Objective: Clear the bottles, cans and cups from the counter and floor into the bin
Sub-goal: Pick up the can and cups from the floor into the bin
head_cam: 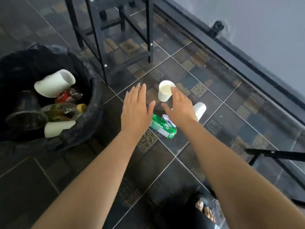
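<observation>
Beside a half-filled bin (92, 103), spread, empty left hand (136, 109) and right hand (179, 107) are reaching toward two cups (165, 90) and a can (162, 127).

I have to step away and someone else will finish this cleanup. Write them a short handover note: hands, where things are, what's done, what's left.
Left hand: open, empty, hovering over the floor beside the can.
Right hand: open, empty, fingertips at the rim of the upright cup; no grip yet.
On the floor: upright cup, a second cup partly hidden behind the right hand, a green can lying on its side, a small crumpled wrapper by it.
Done: the bin, at left, already holds cups and bottles.
Left: both floor cups and the can go in the bin. The counter is out of view, so check it.
</observation>
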Demonstrator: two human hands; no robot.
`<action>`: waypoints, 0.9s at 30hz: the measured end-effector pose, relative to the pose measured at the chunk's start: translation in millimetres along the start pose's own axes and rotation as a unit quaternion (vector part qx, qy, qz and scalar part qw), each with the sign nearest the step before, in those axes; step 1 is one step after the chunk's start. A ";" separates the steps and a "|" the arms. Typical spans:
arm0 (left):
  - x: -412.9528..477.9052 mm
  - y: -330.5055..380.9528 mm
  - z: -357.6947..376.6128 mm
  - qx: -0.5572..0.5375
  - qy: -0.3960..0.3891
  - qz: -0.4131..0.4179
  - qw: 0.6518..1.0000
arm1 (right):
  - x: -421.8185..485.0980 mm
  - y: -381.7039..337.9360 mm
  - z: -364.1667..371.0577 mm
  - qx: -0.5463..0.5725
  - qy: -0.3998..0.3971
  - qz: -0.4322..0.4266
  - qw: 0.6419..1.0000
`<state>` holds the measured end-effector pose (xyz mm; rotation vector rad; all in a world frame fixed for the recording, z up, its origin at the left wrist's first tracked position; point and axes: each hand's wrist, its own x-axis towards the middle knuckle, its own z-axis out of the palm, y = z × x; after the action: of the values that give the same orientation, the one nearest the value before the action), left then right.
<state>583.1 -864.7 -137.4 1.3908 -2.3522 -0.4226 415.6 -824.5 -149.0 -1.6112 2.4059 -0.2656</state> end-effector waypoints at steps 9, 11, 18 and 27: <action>-29.6 26.4 108.0 -0.032 -0.188 -0.289 0.938 | -11.8 76.7 68.9 -0.202 -0.114 -0.036 0.972; -20.8 35.5 120.9 -0.070 -0.198 -0.330 0.920 | -7.2 83.4 77.7 -0.223 -0.121 -0.037 0.967; 1.8 42.9 145.8 -0.124 -0.237 -0.404 0.875 | -6.4 89.8 95.7 -0.225 -0.151 -0.055 0.961; -6.5 28.0 136.1 -0.125 -0.193 -0.388 0.892 | -4.0 93.2 106.2 -0.144 -0.125 -0.005 0.982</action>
<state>501.7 -836.9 -246.7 2.2268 -1.7837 -1.2708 365.7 -787.8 -276.0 -1.6567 2.3222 0.2828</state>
